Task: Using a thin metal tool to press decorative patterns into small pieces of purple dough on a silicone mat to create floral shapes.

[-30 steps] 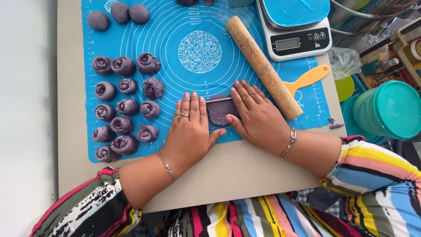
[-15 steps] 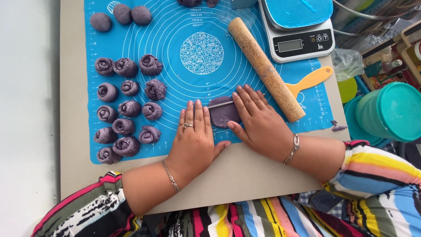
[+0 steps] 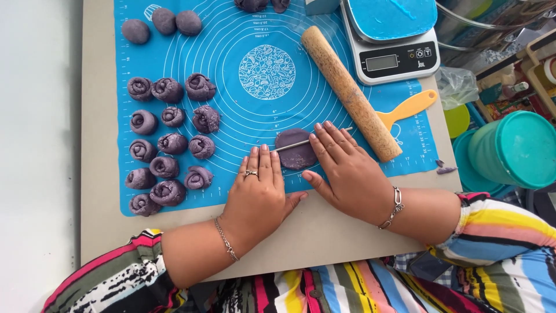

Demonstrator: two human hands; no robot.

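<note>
- Head view: both hands lie flat, fingers extended, on a thin metal rod (image 3: 301, 143) laid across a flattened purple dough disc (image 3: 296, 156); neither hand grips anything.
- Left hand (image 3: 259, 194), just left of the disc, fingertips on the rod's near end; right hand (image 3: 347, 171), just right of the disc, fingers over the rod's far part.
- Disc lies on the blue silicone mat (image 3: 231, 98), near its front edge; wooden rolling pin (image 3: 350, 93) right of the disc; coiled dough pieces (image 3: 168, 145) well left.
- Judgement: even palm pressure and parallel hands should roll the rod straight, wrapping dough evenly.
- Against the earlier frame: hands spread apart; rod and disc now exposed.
</note>
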